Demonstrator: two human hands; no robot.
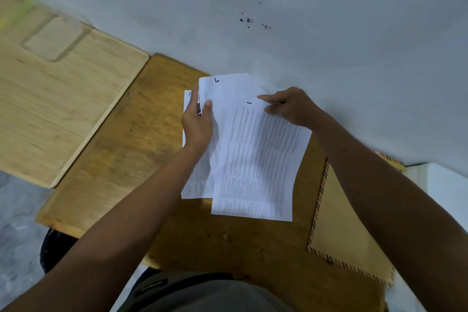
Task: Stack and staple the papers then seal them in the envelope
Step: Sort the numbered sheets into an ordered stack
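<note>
Several white printed sheets lie and hang over the middle of a brown wooden desk [121,159]. My left hand [197,121] grips the left edge of a sheet [228,91] marked with a handwritten digit, thumb on top. My right hand [291,106] pinches the top edge of another printed sheet [255,164] that overlaps it on the right. Beneath them, a further sheet [196,185] rests flat on the desk. A brown envelope [336,225] with a striped border lies at the right, partly under my right forearm. No stapler shows.
A paler wooden desk [50,99] adjoins on the left, with a rectangular groove in its top. A grey-white wall [304,20] runs right behind the desks. Grey floor [15,223] shows at the lower left.
</note>
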